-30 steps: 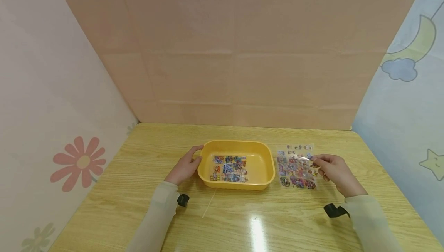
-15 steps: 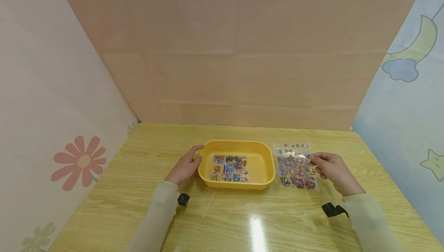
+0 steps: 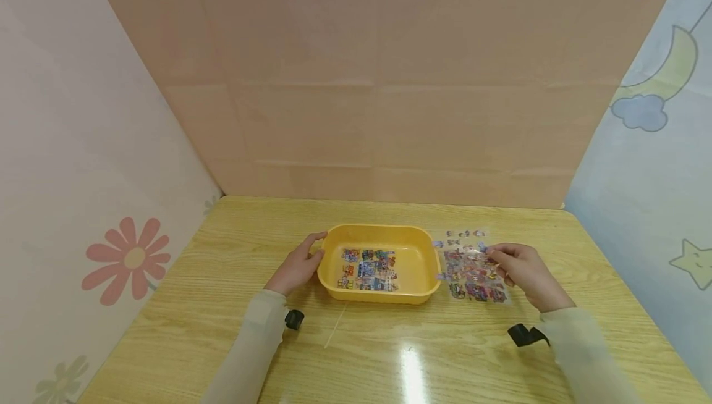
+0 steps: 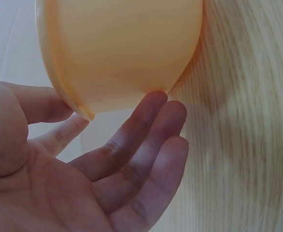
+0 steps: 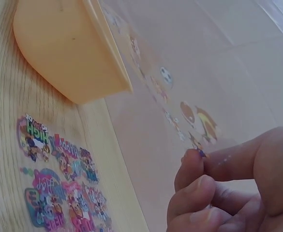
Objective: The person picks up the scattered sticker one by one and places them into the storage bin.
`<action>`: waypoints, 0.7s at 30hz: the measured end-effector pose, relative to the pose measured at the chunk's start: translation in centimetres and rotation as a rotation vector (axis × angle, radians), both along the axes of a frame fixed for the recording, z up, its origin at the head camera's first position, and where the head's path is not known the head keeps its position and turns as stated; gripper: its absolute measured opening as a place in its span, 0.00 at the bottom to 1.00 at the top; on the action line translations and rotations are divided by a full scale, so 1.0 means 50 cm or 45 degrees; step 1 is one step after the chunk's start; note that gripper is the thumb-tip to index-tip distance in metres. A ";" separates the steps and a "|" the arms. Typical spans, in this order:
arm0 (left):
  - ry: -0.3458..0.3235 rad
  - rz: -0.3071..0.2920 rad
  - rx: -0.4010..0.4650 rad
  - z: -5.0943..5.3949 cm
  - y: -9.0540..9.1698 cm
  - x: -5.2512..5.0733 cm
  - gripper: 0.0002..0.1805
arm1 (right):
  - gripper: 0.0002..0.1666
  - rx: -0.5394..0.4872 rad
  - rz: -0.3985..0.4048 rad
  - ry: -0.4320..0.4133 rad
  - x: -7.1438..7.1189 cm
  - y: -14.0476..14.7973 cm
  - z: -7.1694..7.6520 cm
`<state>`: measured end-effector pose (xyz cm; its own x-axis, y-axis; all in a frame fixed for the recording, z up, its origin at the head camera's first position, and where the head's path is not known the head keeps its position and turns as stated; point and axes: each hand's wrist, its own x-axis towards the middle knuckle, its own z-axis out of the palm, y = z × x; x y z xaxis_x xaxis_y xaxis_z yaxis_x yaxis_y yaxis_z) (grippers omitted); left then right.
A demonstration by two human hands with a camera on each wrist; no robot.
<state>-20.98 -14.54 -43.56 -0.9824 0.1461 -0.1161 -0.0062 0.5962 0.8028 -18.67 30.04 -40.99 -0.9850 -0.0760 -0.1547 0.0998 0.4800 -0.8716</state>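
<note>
My left hand (image 3: 296, 268) holds the left end of a yellow plastic tub (image 3: 414, 268); in the left wrist view the thumb is at its rim, with other fingertips against the outer wall. Inside the tub, on the left, lies a clear sheet of colourful cartoon stickers (image 3: 367, 271). Thumb and forefinger of my right hand (image 3: 523, 271) pinch the edge of another clear sticker sheet (image 5: 166, 77), raised just right of the tub, its left edge by the tub's rim. Beneath it a further sticker sheet (image 5: 66, 183) lies flat on the table.
The wooden table (image 3: 261, 218) carries the tub near its middle. A thin pale strip (image 3: 335, 327) shows on the table in front of the tub. A brown papered panel (image 3: 378, 113) stands behind, with printed side panels left and right.
My right hand has moved left, bringing the pinched sticker sheet closer to the tub, its left edge now at the rim. The left hand and the tub stay put.
</note>
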 end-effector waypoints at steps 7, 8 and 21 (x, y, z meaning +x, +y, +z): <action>0.000 0.001 -0.002 -0.005 -0.001 -0.002 0.26 | 0.29 -0.011 0.007 0.010 -0.002 -0.012 -0.003; 0.001 0.001 -0.002 -0.006 -0.001 -0.002 0.26 | 0.29 -0.011 0.008 0.012 -0.003 -0.014 -0.004; 0.009 0.000 0.001 -0.003 -0.001 0.001 0.26 | 0.29 -0.025 0.010 0.018 -0.007 -0.041 0.003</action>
